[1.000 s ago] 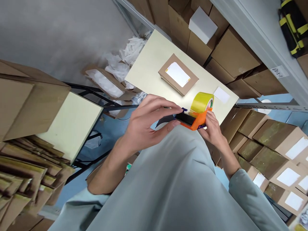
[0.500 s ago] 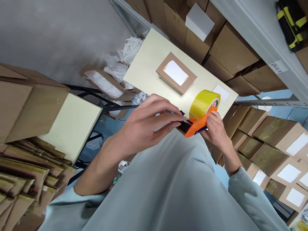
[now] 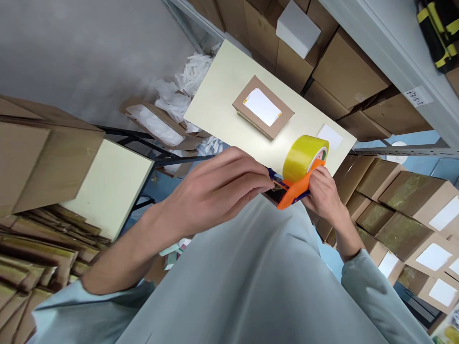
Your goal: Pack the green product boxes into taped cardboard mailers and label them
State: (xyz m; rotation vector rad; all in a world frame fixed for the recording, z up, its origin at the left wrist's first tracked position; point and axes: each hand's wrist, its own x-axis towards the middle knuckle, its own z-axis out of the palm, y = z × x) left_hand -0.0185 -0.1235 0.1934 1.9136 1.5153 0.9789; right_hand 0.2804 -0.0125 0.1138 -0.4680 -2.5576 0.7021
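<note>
An orange tape dispenser [image 3: 296, 189] carrying a yellow tape roll [image 3: 304, 151] is held close to my body, above my pale green shirt. My right hand [image 3: 322, 190] is wrapped round the dispenser's handle end. The fingers of my left hand [image 3: 218, 188] are pinched together at the dispenser's front, by its blade; what they pinch is too small to make out. Beyond the dispenser, a flat brown parcel [image 3: 263, 107] with a white label lies on a cream table [image 3: 222, 95].
A loose white label [image 3: 330, 136] lies near the table's right end. Brown cartons [image 3: 344, 71] fill grey shelving behind it, and taped, labelled boxes [image 3: 405, 224] are stacked at right. Flattened cardboard [image 3: 32, 253] piles up at left beside a second cream table [image 3: 107, 186]. White wrapping fills an open box [image 3: 158, 124].
My left hand has closed from a loose hold into a pinch at the dispenser's front. The dispenser has tilted, its roll end rising slightly. My right hand keeps its grip.
</note>
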